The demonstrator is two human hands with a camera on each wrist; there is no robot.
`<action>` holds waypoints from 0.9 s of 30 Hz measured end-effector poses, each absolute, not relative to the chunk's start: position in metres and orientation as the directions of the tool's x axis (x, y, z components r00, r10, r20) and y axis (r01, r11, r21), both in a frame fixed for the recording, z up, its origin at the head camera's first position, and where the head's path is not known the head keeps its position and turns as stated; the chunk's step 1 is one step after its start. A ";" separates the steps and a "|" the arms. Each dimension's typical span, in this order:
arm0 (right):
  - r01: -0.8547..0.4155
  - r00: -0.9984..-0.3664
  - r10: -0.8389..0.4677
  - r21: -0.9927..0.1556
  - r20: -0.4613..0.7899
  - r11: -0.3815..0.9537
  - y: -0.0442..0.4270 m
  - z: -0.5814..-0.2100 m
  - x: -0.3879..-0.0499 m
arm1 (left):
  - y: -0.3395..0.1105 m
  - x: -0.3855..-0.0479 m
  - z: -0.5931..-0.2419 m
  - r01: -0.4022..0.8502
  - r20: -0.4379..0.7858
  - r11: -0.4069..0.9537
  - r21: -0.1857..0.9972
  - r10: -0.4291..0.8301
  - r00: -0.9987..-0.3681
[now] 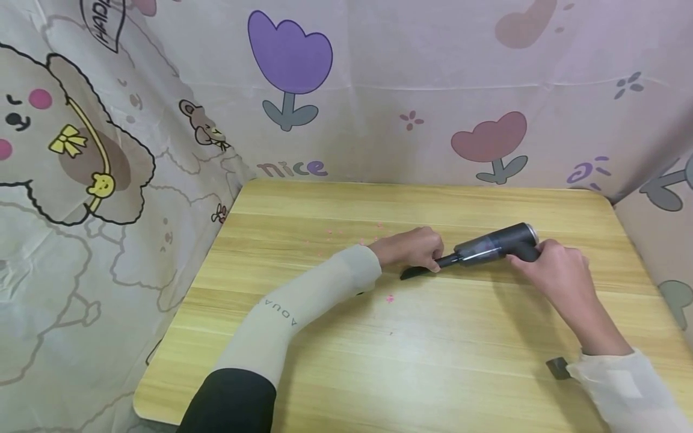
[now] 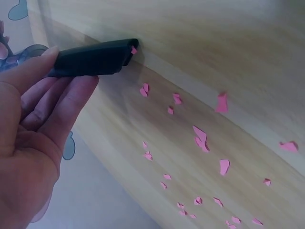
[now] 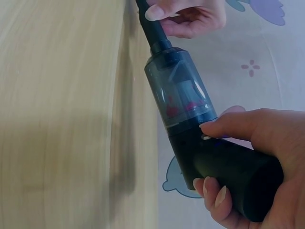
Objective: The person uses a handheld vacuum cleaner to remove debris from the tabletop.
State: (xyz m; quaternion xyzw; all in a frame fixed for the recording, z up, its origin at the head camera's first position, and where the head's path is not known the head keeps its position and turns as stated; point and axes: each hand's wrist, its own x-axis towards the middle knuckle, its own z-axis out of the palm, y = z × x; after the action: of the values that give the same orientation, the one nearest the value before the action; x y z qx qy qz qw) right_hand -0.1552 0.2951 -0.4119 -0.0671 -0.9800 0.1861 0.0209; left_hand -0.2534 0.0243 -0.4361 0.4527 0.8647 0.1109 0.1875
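Note:
A black handheld vacuum cleaner (image 1: 489,245) is held slantwise over the wooden table. My right hand (image 1: 565,273) grips its handle, and in the right wrist view the thumb lies by a small button (image 3: 206,137). Near the front, my left hand (image 1: 412,246) pinches the dark nozzle (image 2: 95,58) between thumb and fingers. A pink scrap (image 2: 134,49) shows at the nozzle's mouth. Many more pink paper scraps (image 2: 200,138) lie scattered on the table beyond it. Through the clear dust cup (image 3: 178,88), pink bits are visible inside.
The light wooden table (image 1: 460,373) has rounded corners. Printed cloth (image 1: 379,54) hangs behind it and along both sides. One pink scrap (image 1: 390,298) lies nearer the front than the nozzle. A small dark object (image 1: 558,368) sticks out by the right sleeve.

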 end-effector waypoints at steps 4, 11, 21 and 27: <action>0.120 -0.991 0.136 -0.368 0.019 0.922 0.293 -0.412 -0.156 | 0.022 -0.254 -0.435 0.738 -0.225 0.563 0.372 0.826 -0.517; 0.117 -0.990 0.140 -0.375 0.035 0.920 0.291 -0.413 -0.157 | 0.020 -0.255 -0.432 0.736 -0.222 0.561 0.379 0.827 -0.516; 0.116 -0.987 0.149 -0.377 0.060 0.919 0.290 -0.413 -0.159 | 0.021 -0.259 -0.435 0.727 -0.224 0.577 0.373 0.816 -0.532; 0.131 -0.986 0.160 -0.381 0.045 0.915 0.289 -0.413 -0.161 | 0.020 -0.262 -0.436 0.726 -0.219 0.581 0.368 0.813 -0.539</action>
State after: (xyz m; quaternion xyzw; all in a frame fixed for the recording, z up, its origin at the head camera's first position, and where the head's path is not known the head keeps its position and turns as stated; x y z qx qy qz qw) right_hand -0.1608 0.2887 -0.4128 -0.0745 -0.9779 0.1919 0.0378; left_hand -0.2619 0.0204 -0.4356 0.4427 0.8694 0.1174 0.1854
